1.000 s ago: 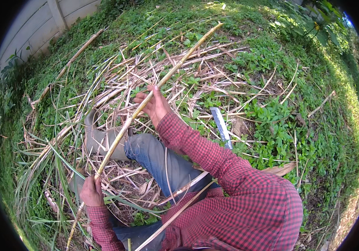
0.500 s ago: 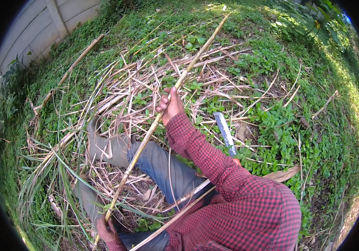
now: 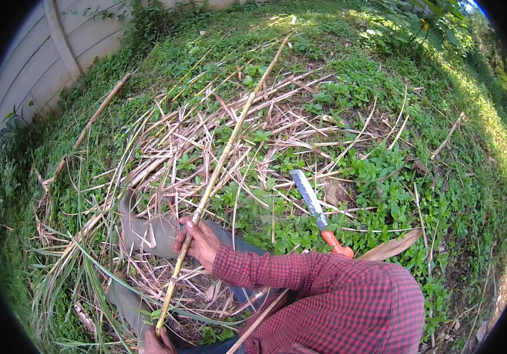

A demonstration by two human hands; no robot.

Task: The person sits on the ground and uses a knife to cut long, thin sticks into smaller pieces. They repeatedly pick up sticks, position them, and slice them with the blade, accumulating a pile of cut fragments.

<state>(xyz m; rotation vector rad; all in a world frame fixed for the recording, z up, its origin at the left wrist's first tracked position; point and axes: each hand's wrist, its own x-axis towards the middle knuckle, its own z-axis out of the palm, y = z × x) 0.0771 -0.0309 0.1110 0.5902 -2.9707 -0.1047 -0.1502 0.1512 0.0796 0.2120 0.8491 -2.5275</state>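
Note:
A long yellowish cane stalk (image 3: 225,154) runs slanting from the bottom of the view up to the far grass. My right hand (image 3: 200,241) has its fingers wrapped round the lower part of the stalk, above my bent leg. At the bottom edge my left hand (image 3: 157,343) grips the stalk's near end and is partly cut off by the frame. To the right of my right arm a machete (image 3: 307,196) with an orange handle lies on the ground, apart from both hands.
Dry stalks and leaf strips (image 3: 176,141) litter the grass ahead. My grey-green boots (image 3: 162,235) rest among them. Long green leaves (image 3: 85,265) lie at left, near a brown stick (image 3: 91,121). A pale panel wall (image 3: 32,50) stands far left. A dry brown sheath (image 3: 392,246) lies right.
My right hand has slid down the stalk toward my left hand, closer to my body. The machete's orange handle shows more now that my right arm has drawn back.

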